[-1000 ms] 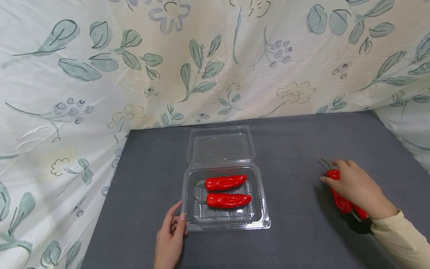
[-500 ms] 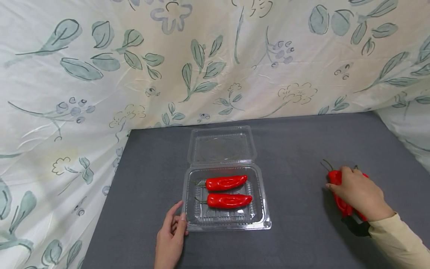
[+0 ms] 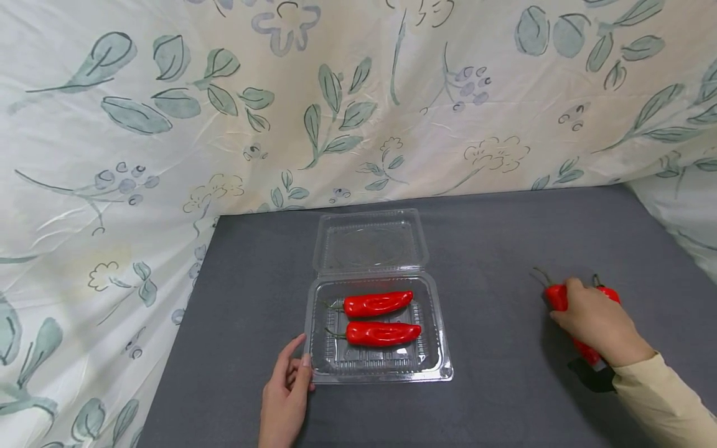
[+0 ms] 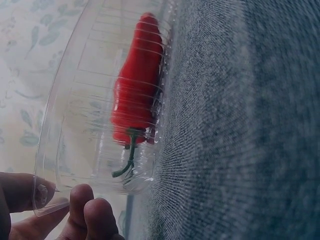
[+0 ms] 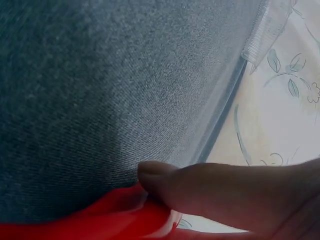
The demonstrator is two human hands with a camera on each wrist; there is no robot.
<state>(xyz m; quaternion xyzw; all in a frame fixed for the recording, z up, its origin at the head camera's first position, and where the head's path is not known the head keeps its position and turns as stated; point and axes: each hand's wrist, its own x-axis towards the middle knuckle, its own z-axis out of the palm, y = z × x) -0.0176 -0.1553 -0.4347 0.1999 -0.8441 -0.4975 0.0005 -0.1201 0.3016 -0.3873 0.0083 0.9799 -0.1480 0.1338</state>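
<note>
A clear plastic clamshell box (image 3: pixel 381 378) lies with its lid folded back, holding two red peppers, a far one (image 3: pixel 378 303) and a near one (image 3: pixel 383 334), stems to the left. My left hand (image 3: pixel 285 392) pinches the box's left rim near the front corner; the left wrist view has the thumb and fingers (image 4: pixel 82 200) on either side of the plastic. Off to the right, my right hand (image 3: pixel 602 323) grips a red pepper (image 3: pixel 556 297), the thumb (image 5: pixel 165 182) pressing on its side. Another red pepper (image 3: pixel 610 292) lies just beyond that hand, partly hidden by it.
The transparent lid (image 3: pixel 370 242) lies flat behind the box. Dark grey cloth (image 3: pixel 487 249) covers the table, and a leaf-patterned curtain (image 3: pixel 347 124) hangs along its back and left edges. A dark object (image 3: pixel 588 378) shows under the right wrist.
My right hand has shifted slightly right and closer to me, and the gripped pepper has turned. The other pepper has come into view past the fingers. My left hand has stayed put.
</note>
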